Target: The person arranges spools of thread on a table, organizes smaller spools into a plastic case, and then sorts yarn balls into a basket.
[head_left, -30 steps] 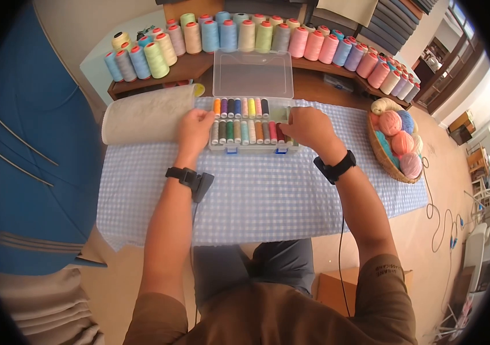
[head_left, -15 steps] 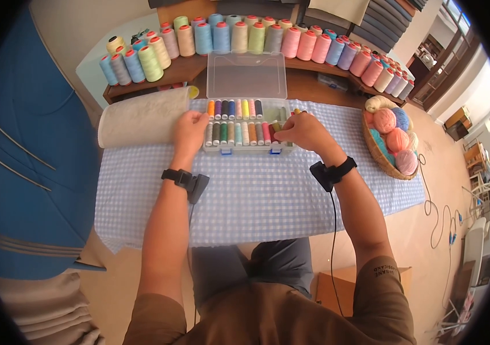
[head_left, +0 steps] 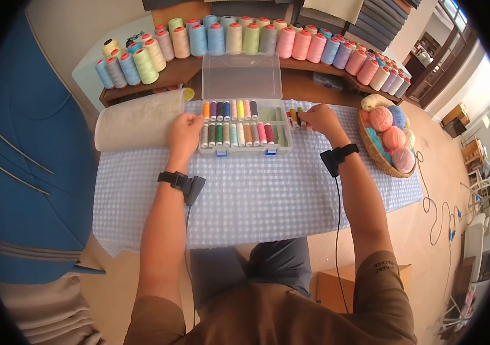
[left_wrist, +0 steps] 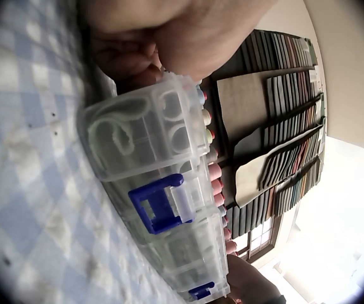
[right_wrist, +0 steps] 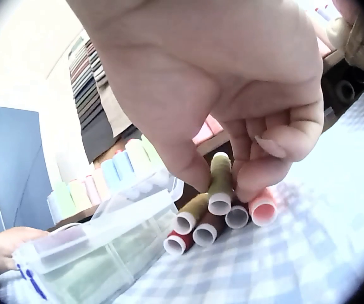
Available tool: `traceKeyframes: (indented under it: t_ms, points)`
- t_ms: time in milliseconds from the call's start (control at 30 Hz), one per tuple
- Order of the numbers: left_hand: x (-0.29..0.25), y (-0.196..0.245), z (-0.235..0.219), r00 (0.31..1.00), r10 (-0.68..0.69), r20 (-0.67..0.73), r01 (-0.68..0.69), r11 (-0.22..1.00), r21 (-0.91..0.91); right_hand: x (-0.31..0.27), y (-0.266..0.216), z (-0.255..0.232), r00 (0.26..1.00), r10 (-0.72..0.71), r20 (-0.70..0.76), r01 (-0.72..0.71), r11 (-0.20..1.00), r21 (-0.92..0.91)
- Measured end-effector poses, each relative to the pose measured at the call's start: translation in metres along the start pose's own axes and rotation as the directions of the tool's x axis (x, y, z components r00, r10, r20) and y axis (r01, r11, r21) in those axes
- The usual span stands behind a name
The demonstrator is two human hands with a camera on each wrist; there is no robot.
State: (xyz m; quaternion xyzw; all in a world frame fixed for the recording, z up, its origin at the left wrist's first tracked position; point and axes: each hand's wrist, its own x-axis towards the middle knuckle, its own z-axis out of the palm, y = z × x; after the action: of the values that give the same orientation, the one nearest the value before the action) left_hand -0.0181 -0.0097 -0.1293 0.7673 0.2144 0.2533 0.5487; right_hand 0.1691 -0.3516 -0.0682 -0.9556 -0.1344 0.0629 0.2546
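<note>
A clear plastic thread box [head_left: 244, 131] with blue latches [left_wrist: 163, 204] lies on the checked cloth, its lid [head_left: 242, 76] standing open. Two rows of small coloured spools fill its left and middle; the right compartments look bare. My left hand [head_left: 186, 131] grips the box's left end [left_wrist: 137, 120]. Just right of the box is a small pile of spools [head_left: 295, 118], seen close as red, brown, olive and salmon ones [right_wrist: 198, 231]. My right hand [head_left: 309, 119] pinches an olive spool [right_wrist: 219, 190] between thumb and fingers, right over that pile.
Large thread cones [head_left: 245, 37] line the shelf behind. A wicker basket [head_left: 372, 154] of yarn balls stands at the right, a rolled beige fabric [head_left: 138, 119] at the left. The blue checked cloth [head_left: 256, 195] reaches the table's front edge. A blue garment [head_left: 26, 144] hangs at far left.
My right hand has come out of the box's right end and moved right to the pile beside it, with a spool in its fingers. The left hand stays on the box.
</note>
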Motion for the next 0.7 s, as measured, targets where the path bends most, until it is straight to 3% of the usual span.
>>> traceKeyframes:
  t_ms: [133,233,367,467,500,700]
  points:
    - [0.004,-0.005,0.003,1.000,0.010,-0.002,-0.010,1.000,-0.025,-0.015,-0.012,-0.004,0.998,-0.020,-0.062,0.021,1.000,0.007]
    - [0.004,-0.007,0.002,1.000,0.005,-0.010,-0.006,1.000,-0.020,-0.021,-0.018,0.001,0.974,-0.116,-0.192,0.122,0.992,0.021]
    - [0.001,0.000,0.000,1.000,-0.018,-0.001,0.018,1.000,0.015,-0.059,-0.055,0.005,0.905,-0.400,-0.148,0.410,0.911,0.042]
    - [0.001,0.001,0.000,1.000,-0.008,-0.004,0.008,1.000,0.009,-0.084,-0.082,0.009,0.927,-0.367,0.070,0.374,0.914,-0.156]
    - [0.001,0.001,0.000,1.000,-0.007,-0.003,0.007,1.000,0.009,-0.085,-0.080,0.020,0.906,-0.423,0.036,0.417,0.873,-0.252]
    - [0.000,0.002,0.000,1.000,0.002,-0.001,-0.002,1.000,0.001,-0.100,-0.107,0.017,0.952,-0.281,0.124,0.295,0.949,-0.112]
